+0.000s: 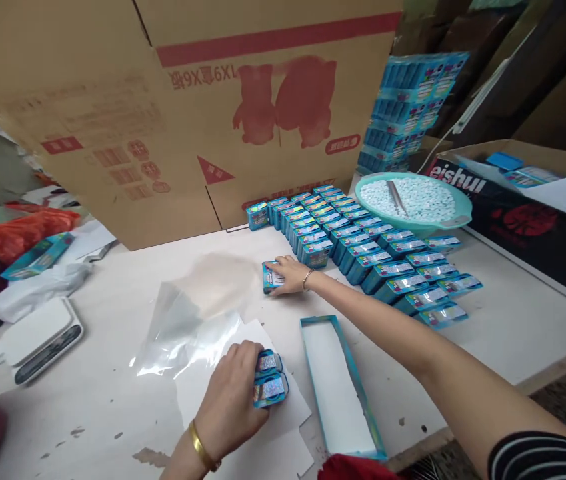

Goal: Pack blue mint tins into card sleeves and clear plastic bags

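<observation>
My left hand [235, 393] is closed around two small blue tins [270, 379], held side by side above white paper sheets [290, 437]. Farther forward, my right hand [287, 275] has its fingers over another small blue box [271, 279] lying on the table, its printed label partly covered. Just beyond it stand rows of the same blue boxes [357, 248], packed close together. Between my arms lies a long, shallow blue tray [335, 393] with a white bottom. Clear plastic film [177, 333] is spread left of the paper.
A large cardboard carton [127, 107] stands at the back. On the right are a turquoise basin [363, 200] of white pellets, stacked wrapped blue packs [407, 100] and a black box [527, 220]. A white scale [45, 340] sits at left beside a crumpled white bag [37, 293].
</observation>
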`<state>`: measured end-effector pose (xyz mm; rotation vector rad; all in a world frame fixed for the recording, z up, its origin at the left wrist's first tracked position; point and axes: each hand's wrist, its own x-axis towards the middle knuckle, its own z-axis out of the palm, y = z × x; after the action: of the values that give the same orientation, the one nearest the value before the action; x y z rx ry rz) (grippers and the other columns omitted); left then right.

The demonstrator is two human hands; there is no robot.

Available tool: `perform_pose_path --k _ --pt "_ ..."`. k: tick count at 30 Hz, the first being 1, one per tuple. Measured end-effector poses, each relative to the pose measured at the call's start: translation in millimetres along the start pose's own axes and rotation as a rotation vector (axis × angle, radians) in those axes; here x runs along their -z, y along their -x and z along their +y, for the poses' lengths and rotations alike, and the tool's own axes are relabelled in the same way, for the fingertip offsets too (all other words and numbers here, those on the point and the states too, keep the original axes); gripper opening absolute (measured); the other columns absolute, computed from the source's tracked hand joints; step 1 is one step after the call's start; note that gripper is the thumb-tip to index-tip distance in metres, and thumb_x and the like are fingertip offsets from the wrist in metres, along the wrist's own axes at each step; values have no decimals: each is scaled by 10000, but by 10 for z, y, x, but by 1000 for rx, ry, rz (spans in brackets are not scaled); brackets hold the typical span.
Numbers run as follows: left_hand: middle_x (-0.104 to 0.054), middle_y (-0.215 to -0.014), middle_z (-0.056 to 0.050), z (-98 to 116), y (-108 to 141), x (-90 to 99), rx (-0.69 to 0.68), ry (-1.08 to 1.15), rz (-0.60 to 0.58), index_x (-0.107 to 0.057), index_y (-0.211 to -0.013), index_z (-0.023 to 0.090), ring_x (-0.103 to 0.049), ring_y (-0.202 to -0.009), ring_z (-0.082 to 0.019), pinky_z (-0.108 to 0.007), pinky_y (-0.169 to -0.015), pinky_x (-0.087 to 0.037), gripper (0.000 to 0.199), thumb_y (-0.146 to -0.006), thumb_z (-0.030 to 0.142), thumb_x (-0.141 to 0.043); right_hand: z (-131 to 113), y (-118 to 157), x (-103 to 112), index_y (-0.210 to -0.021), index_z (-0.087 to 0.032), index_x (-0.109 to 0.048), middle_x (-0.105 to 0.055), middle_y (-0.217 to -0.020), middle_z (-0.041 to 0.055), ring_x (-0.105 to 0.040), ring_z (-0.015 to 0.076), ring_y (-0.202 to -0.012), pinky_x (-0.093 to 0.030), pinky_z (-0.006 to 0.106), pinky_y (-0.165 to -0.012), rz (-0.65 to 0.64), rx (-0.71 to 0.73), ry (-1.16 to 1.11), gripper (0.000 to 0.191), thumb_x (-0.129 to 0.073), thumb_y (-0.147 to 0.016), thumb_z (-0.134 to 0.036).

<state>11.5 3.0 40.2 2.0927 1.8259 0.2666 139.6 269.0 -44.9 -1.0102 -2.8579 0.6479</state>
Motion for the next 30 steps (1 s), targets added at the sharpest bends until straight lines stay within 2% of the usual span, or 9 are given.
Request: perform_pose_path --k 3,6,14,17,20,23,25,27,30 --pt "-544 -961 -65 -3 -145 78 -45 -65 4 -447 -997 216 -488 -845 -235 -368 -700 -418 416 -595 122 -496 -106 -9 174 -1192 -181 -607 -634 -1060 116 -598 248 -938 -467 343 -829 -174 -68 -294 763 -547 -677 -741" --pt "-547 -1016 -71 -10 -346 150 -96 -107 16 -447 -1050 220 -489 -893 -245 -378 -743 -424 461 -601 135 -508 -160 -11 360 -869 -176 -701 -644 -767 50 -593 169 -656 -477 283 -621 -339 -135 -515 689 -500 -650 -797" --pt "-563 -1056 -83 -86 -1037 102 -207 -255 -42 -485 -1109 221 -513 -947 -262 -378 -795 -432 511 -609 153 -565 -99 -84 401 -536 -191 -578 -560 -580 28 -533 176 -631 -426 286 -641 -239 -139 -433 654 -421 -701 -803" --pt "-512 -1216 -106 -157 -1209 79 -220 -307 -3 -470 -1201 239 -492 -1073 -292 -412 -887 -407 604 -618 206 -624 -43 -35 330 -597 -162 -628 -602 -616 48 -566 186 -660 -446 301 -681 -129 -163 -565 720 -296 -789 -772" --pt "-336 -1439 -135 -246 -1342 89 -231 -369 65 -296 -1389 230 -315 -1298 -355 -499 -1057 -245 908 -584 340 -702 -33 227 223 -796 -125 -674 -664 -799 81 -605 188 -778 -472 301 -724 230 -152 -778 744 -209 -862 -702" --pt "-200 -1512 -167 -324 -1494 112 -283 -403 11 -119 -1465 172 -108 -1388 -398 -549 -1104 -90 1177 -513 487 -735 -74 753 37 -1007 -120 -631 -642 -1017 116 -597 191 -939 -484 313 -796 609 -179 -799 637 -223 -915 -600" --pt "-284 -1466 -184 -351 -1591 123 -312 -402 -64 -105 -1472 159 -177 -1366 -405 -560 -1097 -98 1210 -503 527 -728 -121 1209 -150 -1133 -149 -584 -603 -1125 129 -566 209 -1055 -476 350 -871 783 -225 -701 505 -349 -912 -538" --pt "-412 -1356 -180 -345 -1643 132 -318 -394 -95 -152 -1469 165 -344 -1274 -382 -538 -1079 -185 1155 -528 532 -713 -193 1681 -378 -1302 -188 -472 -525 -1278 143 -473 242 -1216 -426 411 -981 792 -278 -551 522 -466 -879 -493" --pt "-475 -1230 -165 -258 -1567 158 -280 -349 -12 -226 -1450 171 -458 -1131 -342 -476 -1008 -326 1078 -551 510 -715 -365 2261 -729 -1480 -189 -147 -303 -1482 160 -205 294 -1398 -290 507 -1099 612 -333 -335 836 -558 -818 -492"
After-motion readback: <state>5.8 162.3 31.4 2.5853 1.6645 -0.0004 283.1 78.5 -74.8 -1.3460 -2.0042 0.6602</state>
